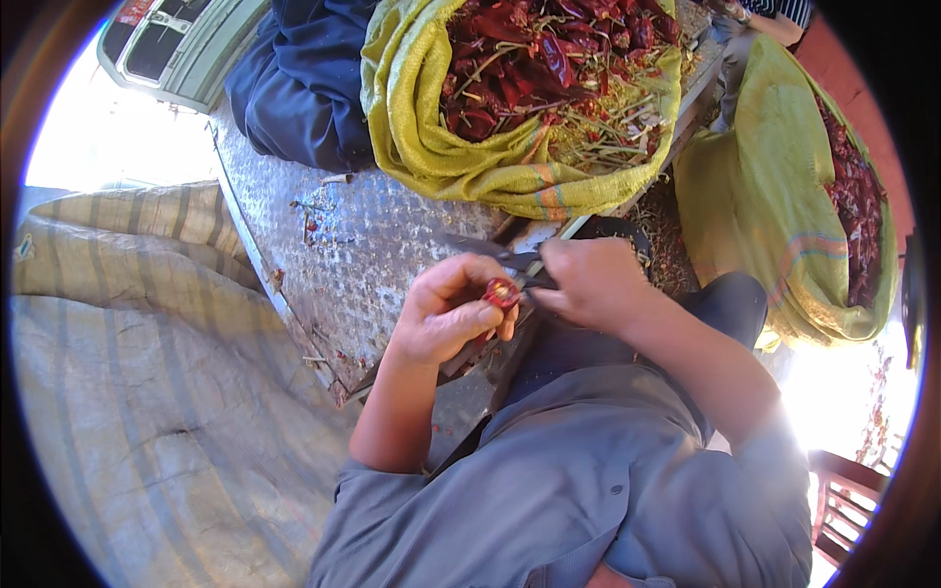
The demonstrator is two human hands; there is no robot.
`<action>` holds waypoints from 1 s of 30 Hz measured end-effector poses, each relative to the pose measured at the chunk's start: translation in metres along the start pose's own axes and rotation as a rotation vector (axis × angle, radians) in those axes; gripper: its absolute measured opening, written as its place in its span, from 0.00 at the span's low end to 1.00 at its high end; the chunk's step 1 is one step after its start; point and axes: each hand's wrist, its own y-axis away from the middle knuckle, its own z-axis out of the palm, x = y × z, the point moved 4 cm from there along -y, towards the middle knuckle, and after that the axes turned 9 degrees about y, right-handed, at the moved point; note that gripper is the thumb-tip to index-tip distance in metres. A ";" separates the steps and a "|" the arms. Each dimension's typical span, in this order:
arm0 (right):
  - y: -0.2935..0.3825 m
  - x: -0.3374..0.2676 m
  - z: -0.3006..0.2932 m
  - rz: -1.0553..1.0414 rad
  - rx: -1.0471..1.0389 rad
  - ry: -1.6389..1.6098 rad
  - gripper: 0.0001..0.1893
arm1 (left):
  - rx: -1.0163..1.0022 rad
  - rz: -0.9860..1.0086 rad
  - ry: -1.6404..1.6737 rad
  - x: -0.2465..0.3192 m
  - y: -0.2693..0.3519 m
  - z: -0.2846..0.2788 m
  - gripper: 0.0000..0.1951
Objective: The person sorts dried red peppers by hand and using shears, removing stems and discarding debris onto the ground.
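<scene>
My left hand (457,305) pinches a dried red chili pepper (502,293), whose cut or broken end faces up and shows pale insides. Just right of it, my right hand (592,283) grips dark-handled scissors (526,266), slightly blurred; their dark blades reach left above the fingers of my left hand. How far the blades are apart cannot be told. Beyond both hands lies a yellow-green woven sack (478,173) with its mouth rolled down, full of dried red chilies (514,66) with loose stems and yellowish bits at its near side.
The sack rests on a worn metal-plated surface (345,257) with scattered debris. Dark blue cloth (309,88) lies beside it. A second chili sack (757,191) stands at right, near another person's arm (775,28). Striped sheeting (162,397) spreads at left; a wooden chair (845,500) stands lower right.
</scene>
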 end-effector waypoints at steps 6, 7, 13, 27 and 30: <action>-0.073 -0.050 -0.011 -0.244 0.352 -0.139 0.21 | 0.058 0.198 0.061 0.036 0.013 -0.020 0.15; -0.074 -0.049 -0.014 -0.230 0.336 -0.349 0.20 | 0.167 0.224 0.110 0.036 0.020 -0.028 0.15; -0.029 -0.039 -0.014 -0.064 0.147 -1.090 0.13 | 0.435 0.091 -0.304 0.014 0.011 -0.033 0.19; 0.099 0.209 -0.064 0.643 0.953 -1.471 0.13 | 0.283 0.569 -1.436 0.036 -0.130 -0.027 0.15; 0.136 0.259 -0.070 0.734 1.139 -1.573 0.16 | 0.356 0.337 -1.765 0.040 -0.157 -0.044 0.12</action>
